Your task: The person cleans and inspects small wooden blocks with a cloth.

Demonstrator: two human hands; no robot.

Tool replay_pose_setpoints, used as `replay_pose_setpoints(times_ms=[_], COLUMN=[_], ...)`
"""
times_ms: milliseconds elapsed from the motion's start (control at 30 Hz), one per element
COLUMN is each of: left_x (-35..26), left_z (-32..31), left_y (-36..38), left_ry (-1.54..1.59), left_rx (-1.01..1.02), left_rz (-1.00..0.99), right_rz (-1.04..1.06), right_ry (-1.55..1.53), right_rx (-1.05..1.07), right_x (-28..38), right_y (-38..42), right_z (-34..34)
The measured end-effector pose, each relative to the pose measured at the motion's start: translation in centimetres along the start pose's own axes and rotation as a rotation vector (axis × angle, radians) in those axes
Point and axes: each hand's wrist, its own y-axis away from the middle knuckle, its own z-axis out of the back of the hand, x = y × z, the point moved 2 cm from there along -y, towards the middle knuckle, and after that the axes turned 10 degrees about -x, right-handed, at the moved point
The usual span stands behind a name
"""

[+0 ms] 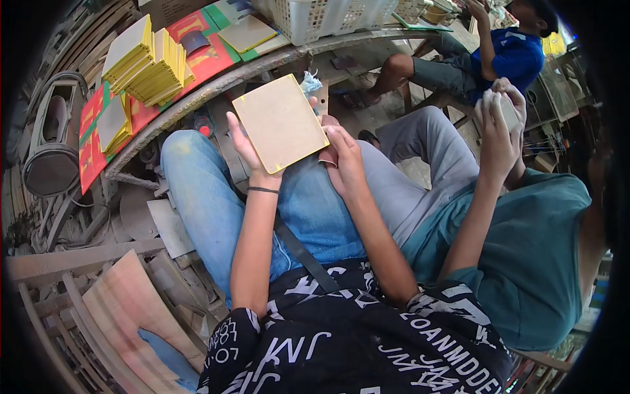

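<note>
A flat, light-brown rectangular board (279, 125) with yellow-painted edges is held above my lap, its face turned up. My left hand (252, 154) supports it from the left and below, thumb along the side and most fingers hidden underneath. At the board's right edge, my right hand (346, 157) has its fingers closed around a folded reddish-brown piece that looks like sandpaper (330, 141). The thumb and fingertips of that hand are by the board's lower right corner.
Stacked yellow-edged boards (154, 65) stand on the bench's red-green sheet (92, 154), beside a white plastic basket (328, 16). Close on my right, a person in a teal shirt (525, 249) grips a small flat piece. Another person in blue (508, 62) sits beyond.
</note>
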Motion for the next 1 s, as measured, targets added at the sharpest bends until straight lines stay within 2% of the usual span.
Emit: replay_pose_setpoints(times_ms=[67,200,333,467,533,567,633,667,733,800,933,1000], left_x=[-0.3,-0.8,-0.7,-1.6,-1.9,-2.4,-3.9,-4.0,-3.5,-3.6,-3.4,-3.5], left_z=[-0.3,-0.1,-1.3,-0.6,-1.6,-0.6,1.9,2.5,1.9,2.3,3.1,3.4], left_y=[0.5,1.2,2.2,2.5,3.5,3.4,3.0,3.0,3.3,3.4,4.2,4.5], left_ry=[0.022,0.01,-0.019,-0.039,0.342,0.333,0.402,0.393,-0.078,-0.05,0.033,0.027], left_rx=[0.078,0.111,0.18,0.111,0.191,0.185,0.069,0.062,0.136,0.133,0.164,0.144], left_rz=[0.058,0.096,0.1,0.138,0.232,0.23,0.085,0.085,0.088,0.101,0.162,0.168], right_rz=[0.051,0.099,0.106,0.064,0.057,0.044,-0.001,-0.038,-0.095,-0.2,-0.179,-0.281], right_ry=[-0.055,-0.085,-0.002,0.089,0.069,0.064,0.035,0.015,0.01,-0.073,-0.067,-0.004], right_rx=[0.031,0.005,0.055,0.038,0.079,0.096,0.122,0.144,0.166,0.202,0.191,0.152], right_x=[0.0,0.1,0.4,0.2,-0.4,-0.7,-1.6,-2.1,-2.8,-3.3,-4.0,-4.7], right_y=[0.2,0.4,0.2,-0.2,-0.8,-1.2,-2.2,-2.9,-3.7,-4.2,-5.0,-5.2], right_z=[0.3,0.4,-0.7,-2.4,-3.1,-3.4,-3.9,-4.1,-4.5,-4.8,-5.5,-5.8])
